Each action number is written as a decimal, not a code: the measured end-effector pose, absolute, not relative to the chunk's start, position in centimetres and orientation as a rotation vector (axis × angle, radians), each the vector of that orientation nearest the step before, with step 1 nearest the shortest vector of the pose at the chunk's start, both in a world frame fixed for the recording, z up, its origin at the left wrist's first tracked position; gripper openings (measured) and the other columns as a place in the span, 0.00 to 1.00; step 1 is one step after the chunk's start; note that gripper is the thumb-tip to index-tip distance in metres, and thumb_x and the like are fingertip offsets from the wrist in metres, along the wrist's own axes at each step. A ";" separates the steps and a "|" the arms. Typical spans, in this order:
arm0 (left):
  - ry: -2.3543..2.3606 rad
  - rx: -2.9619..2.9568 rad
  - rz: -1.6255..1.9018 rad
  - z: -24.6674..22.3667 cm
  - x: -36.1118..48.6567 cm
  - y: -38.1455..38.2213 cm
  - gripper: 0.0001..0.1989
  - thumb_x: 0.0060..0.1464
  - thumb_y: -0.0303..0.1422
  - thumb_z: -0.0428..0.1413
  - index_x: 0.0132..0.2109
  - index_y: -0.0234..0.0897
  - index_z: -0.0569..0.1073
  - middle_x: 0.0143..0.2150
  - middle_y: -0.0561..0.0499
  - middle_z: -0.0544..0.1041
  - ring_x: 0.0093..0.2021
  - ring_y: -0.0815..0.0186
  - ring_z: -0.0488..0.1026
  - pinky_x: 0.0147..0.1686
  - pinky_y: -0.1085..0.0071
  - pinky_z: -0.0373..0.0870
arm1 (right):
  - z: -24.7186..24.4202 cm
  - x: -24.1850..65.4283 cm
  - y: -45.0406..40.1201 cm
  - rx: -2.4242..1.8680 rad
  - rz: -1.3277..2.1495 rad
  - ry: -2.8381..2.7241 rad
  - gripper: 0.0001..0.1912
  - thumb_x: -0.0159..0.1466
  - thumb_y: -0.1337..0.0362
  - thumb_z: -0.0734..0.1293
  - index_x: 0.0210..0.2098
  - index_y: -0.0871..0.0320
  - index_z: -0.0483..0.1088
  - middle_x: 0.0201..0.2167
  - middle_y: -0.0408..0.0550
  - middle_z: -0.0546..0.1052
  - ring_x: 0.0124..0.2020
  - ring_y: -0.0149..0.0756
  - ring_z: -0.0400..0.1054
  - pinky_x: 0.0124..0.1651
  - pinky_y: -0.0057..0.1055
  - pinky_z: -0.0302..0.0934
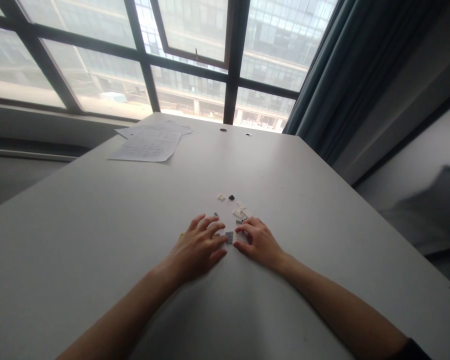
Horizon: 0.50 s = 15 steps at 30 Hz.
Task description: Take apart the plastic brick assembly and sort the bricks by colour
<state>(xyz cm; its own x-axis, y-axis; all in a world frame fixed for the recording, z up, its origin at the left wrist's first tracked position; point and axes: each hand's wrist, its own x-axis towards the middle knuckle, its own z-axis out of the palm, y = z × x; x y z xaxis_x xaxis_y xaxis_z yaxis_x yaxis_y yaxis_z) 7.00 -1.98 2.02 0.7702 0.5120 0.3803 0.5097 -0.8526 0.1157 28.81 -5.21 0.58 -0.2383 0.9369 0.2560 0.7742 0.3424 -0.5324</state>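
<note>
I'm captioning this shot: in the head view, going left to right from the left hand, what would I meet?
Left hand → gray studded piece → right hand → blue-gray curtain.

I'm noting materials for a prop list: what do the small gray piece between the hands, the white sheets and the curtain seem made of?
Gray piece: probably molded plastic, going by its straight edges and dotted top; finish too small to judge.
White sheets: matte paper, thin and overlapping, with lines of writing.
Curtain: likely fabric, dull finish, hanging in long folds; fiber unclear.
</note>
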 end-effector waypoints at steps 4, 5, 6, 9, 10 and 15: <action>0.925 2.907 0.793 2.3 6.3 -1.2 0.09 0.57 0.35 0.55 0.44 0.44 0.76 0.50 0.48 0.75 0.55 0.55 0.66 0.57 0.52 0.56 | 0.8 29.5 -5.0 -1.464 0.403 -2.029 0.16 0.57 0.64 0.70 0.45 0.56 0.72 0.43 0.50 0.72 0.47 0.41 0.64 0.54 0.40 0.59; 0.974 2.875 0.870 2.3 6.1 -0.9 0.08 0.57 0.35 0.54 0.43 0.43 0.76 0.48 0.48 0.76 0.54 0.55 0.67 0.56 0.53 0.57 | 1.0 30.0 -4.7 -1.456 0.390 -2.014 0.15 0.58 0.66 0.69 0.46 0.55 0.72 0.43 0.49 0.72 0.48 0.40 0.65 0.54 0.40 0.59; 1.036 2.833 0.959 2.3 5.7 -0.5 0.08 0.57 0.36 0.54 0.42 0.42 0.76 0.47 0.47 0.76 0.53 0.55 0.68 0.54 0.54 0.58 | 1.1 30.4 -4.3 -1.453 0.368 -2.000 0.15 0.59 0.68 0.68 0.46 0.55 0.72 0.43 0.49 0.72 0.48 0.40 0.65 0.54 0.40 0.59; 1.239 2.672 1.223 2.0 4.8 0.6 0.09 0.58 0.38 0.53 0.41 0.41 0.75 0.45 0.47 0.77 0.50 0.57 0.70 0.52 0.56 0.61 | 1.7 31.9 -2.7 -1.470 0.269 -2.027 0.16 0.60 0.71 0.66 0.47 0.54 0.72 0.43 0.50 0.72 0.48 0.39 0.64 0.54 0.41 0.58; 1.297 2.621 1.283 1.9 4.5 0.9 0.09 0.58 0.38 0.53 0.41 0.41 0.75 0.45 0.47 0.76 0.49 0.57 0.70 0.51 0.57 0.62 | 1.9 32.3 -2.0 -1.477 0.241 -2.065 0.16 0.60 0.72 0.66 0.47 0.54 0.72 0.44 0.50 0.72 0.48 0.39 0.64 0.55 0.41 0.58; 1.392 2.526 1.387 1.7 4.0 1.1 0.10 0.58 0.38 0.52 0.41 0.40 0.74 0.44 0.47 0.76 0.47 0.58 0.71 0.50 0.58 0.63 | 2.6 32.6 1.0 -1.478 0.199 -2.317 0.19 0.60 0.73 0.67 0.49 0.51 0.72 0.51 0.50 0.71 0.53 0.42 0.60 0.56 0.45 0.55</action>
<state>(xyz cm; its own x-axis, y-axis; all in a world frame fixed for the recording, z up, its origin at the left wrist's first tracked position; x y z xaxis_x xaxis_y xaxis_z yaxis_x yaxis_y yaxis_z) 4.03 1.15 1.70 0.2463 0.6605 0.7093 0.7117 -0.6201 0.3302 32.56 1.03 2.63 -0.3720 0.8961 0.2422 0.8417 0.4356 -0.3190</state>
